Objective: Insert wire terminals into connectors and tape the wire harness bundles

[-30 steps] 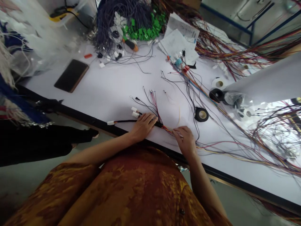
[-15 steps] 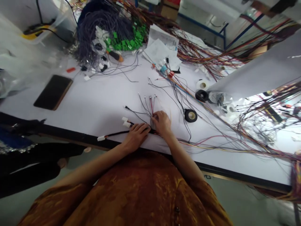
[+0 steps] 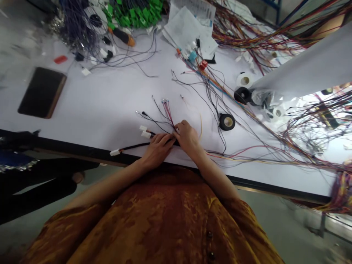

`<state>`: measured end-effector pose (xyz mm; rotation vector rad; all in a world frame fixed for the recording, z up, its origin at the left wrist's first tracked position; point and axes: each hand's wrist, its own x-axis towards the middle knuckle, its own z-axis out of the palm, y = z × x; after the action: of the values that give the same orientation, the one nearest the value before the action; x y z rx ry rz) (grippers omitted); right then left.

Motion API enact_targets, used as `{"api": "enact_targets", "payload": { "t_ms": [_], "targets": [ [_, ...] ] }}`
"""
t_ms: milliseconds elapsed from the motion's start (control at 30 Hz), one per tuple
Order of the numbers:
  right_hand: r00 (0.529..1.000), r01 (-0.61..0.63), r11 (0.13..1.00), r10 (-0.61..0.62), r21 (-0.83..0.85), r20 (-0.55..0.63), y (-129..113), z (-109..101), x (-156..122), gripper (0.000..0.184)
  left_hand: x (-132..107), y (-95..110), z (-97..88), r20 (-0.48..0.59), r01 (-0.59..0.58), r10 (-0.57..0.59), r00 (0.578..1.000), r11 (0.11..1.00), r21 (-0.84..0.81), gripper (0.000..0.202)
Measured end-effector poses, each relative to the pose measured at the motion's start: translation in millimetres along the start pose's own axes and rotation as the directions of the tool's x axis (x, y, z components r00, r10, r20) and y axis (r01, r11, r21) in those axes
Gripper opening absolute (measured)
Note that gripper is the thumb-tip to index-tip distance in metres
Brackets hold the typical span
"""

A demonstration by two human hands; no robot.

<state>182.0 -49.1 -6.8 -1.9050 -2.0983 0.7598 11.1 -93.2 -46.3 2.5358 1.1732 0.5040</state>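
Observation:
Near the front edge of the white table (image 3: 110, 102) lies a wire harness (image 3: 132, 146), its black-wrapped section ending in small white connectors (image 3: 143, 129). My left hand (image 3: 157, 146) lies on the black part, fingers curled down over it. My right hand (image 3: 187, 138) is right beside it, fingers pinched on the thin red and black wires (image 3: 165, 113) that fan out from the harness with bare metal tips. The rest of the harness trails right as coloured wires (image 3: 247, 159) along the table.
A black tape roll (image 3: 227, 121) lies right of my hands, with more rolls (image 3: 243, 94) behind it. A dark phone (image 3: 41, 92) is at the left. Green connectors (image 3: 132, 11), papers (image 3: 189, 25) and tangled wire bundles (image 3: 316, 132) fill the back and right.
My right hand moved left from the coloured wires to the fanned thin wires, meeting my left hand. The left hand stayed on the black section. The camera tilted downward.

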Motion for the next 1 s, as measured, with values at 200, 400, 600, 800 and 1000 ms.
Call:
{"api": "enact_targets", "payload": {
  "t_ms": [200, 400, 600, 800, 1000],
  "targets": [
    [0.986, 0.029, 0.923, 0.037, 0.385, -0.163, 7, -1, 10, 0.004, 2, 0, -3.3, 0.024, 0.024, -0.023, 0.999, 0.999, -0.046, 0.033],
    [0.942, -0.124, 0.649, 0.315, 0.750, -0.117, 21, -11, -5, 0.012, 1, -1, -3.0, 0.026, 0.030, -0.028, 0.999, 0.996, -0.085, 0.036],
    [0.925, -0.069, 0.714, 0.307, 0.697, -0.223, 22, -10, -12, 0.017, -3, -6, 4.4, -0.047, -0.066, 0.068, 0.997, 0.997, 0.028, 0.036],
    [0.972, 0.060, 0.714, 0.116, 0.697, -0.203, 11, -9, -19, 0.013, -4, -7, 4.5, -0.036, -0.060, 0.063, 0.997, 0.996, 0.065, 0.037],
    [0.922, 0.232, 0.927, -0.113, 0.295, -0.370, 36, -37, -62, 0.039, -4, -7, 1.7, -0.052, -0.064, 0.068, 0.996, 0.995, 0.077, 0.035]
  ]
}}
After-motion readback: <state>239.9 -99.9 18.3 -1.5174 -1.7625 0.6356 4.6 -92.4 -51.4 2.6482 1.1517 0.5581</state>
